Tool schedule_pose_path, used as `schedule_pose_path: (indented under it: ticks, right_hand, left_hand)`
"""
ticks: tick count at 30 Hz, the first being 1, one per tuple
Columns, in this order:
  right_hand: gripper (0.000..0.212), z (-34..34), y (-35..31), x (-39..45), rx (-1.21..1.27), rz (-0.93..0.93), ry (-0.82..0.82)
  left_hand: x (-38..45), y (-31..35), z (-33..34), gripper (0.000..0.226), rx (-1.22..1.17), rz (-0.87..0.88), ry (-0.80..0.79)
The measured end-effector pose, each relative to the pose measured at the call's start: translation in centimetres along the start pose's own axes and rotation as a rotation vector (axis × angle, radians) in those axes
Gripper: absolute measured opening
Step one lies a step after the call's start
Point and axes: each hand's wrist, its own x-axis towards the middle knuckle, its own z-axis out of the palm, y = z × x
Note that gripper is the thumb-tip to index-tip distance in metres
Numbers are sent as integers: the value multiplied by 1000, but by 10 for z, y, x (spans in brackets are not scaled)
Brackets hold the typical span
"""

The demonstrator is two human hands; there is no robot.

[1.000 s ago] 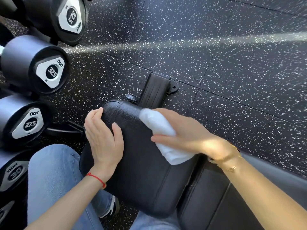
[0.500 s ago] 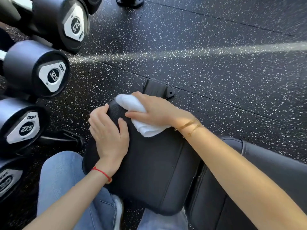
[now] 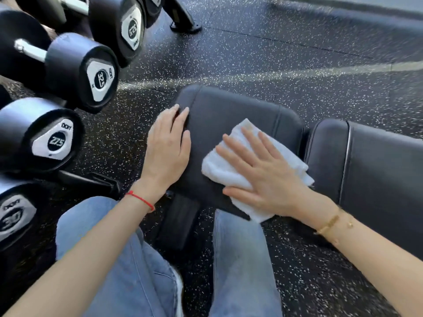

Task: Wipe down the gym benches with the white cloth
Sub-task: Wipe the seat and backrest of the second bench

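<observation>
Nearby, dumbbells (image 3: 55, 141) read 27.5 and 32.5; right hand (image 3: 265, 173) flattens cloth (image 3: 219, 167).

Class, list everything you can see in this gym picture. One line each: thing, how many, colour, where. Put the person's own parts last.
Seat pad: one, black, centre, under both hands.
Back pad: one, black, right of the seat pad, separated by a gap.
White cloth: one, white, flat on the seat pad.
Dumbbells: at least four ends, black with white labels, racked at left.
Floor: black rubber, white-speckled.
Legs: two, blue jeans, bottom.
Left hand: flat on the pad's left edge, red string at the wrist.
Right hand: spread on the cloth, gold bracelets.
</observation>
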Motion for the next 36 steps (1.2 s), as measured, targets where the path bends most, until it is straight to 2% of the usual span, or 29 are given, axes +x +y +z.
schedule_pose_path:
  ticks: [4, 7, 9, 15, 21, 25, 31, 36]
  right_hand:
    - [74, 3, 6, 23, 55, 184, 82]
    - [72, 0, 11, 55, 19, 363, 104]
    - [73, 0, 2, 61, -4, 405, 103]
    - [81, 22, -44, 1, -8, 135, 125]
    - [71, 1, -11, 58, 14, 290, 97]
    - [70, 1, -20, 87, 13, 355, 105]
    - [78, 23, -54, 51, 10, 140, 146]
    - [64, 2, -26, 127, 28, 173, 113]
  left_hand:
    - [-7, -7, 1, 45, -27, 66, 53]
    - [-10, -10, 1, 42, -94, 40, 84]
    - [-10, -7, 0, 41, -143, 17, 104]
    - [-13, -6, -3, 45, -213, -1, 112]
    - [-14, -5, -2, 44, -192, 7, 94]
    - [-14, -5, -2, 42, -194, -1, 98]
    - [-29, -27, -16, 45, -226, 18, 134]
    - [-55, -66, -14, 46, -213, -31, 48]
